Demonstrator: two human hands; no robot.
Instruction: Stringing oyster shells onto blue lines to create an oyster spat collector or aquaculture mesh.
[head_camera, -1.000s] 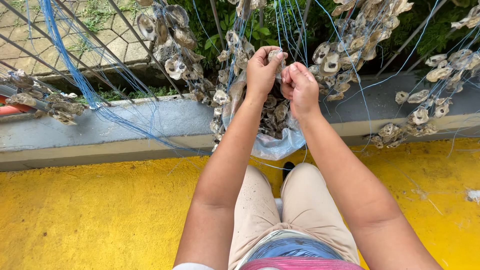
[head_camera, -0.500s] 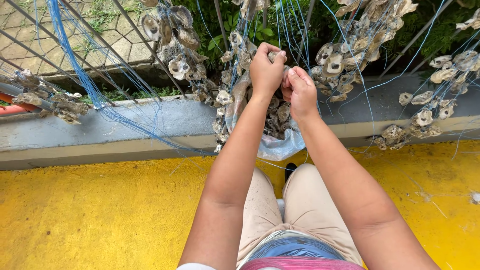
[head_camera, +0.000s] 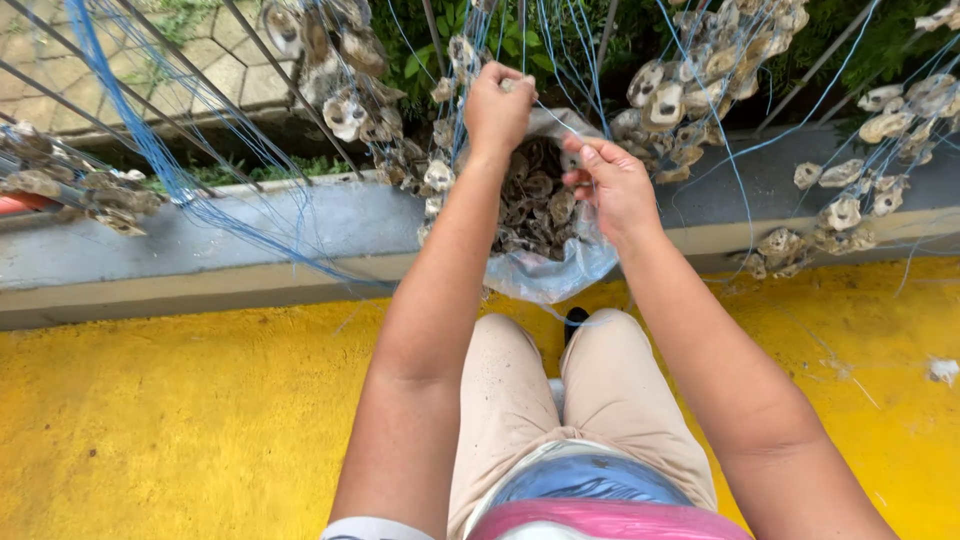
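My left hand (head_camera: 497, 108) is raised in a closed grip, holding an oyster shell and a thin blue line at the top of a clear plastic bag (head_camera: 548, 268). Just right of it, my right hand (head_camera: 612, 183) pinches the same blue line (head_camera: 566, 118) between thumb and fingers over the bag's mouth. The bag hangs in front of my knees and holds several brown oyster shells (head_camera: 532, 204). Strings of oyster shells (head_camera: 345, 108) dangle on blue lines from a metal railing on both sides of my hands.
A grey concrete kerb (head_camera: 230, 240) runs across below the railing bars (head_camera: 130, 70). The floor (head_camera: 170, 420) under me is painted yellow. More shell strings (head_camera: 850, 205) hang at the right, and a bundle of blue line (head_camera: 160, 160) slants at the left. Green plants grow behind.
My right hand has come away from the left one, dropping lower and to the right with the blue line pinched. The left hand stays high at the bag's top.
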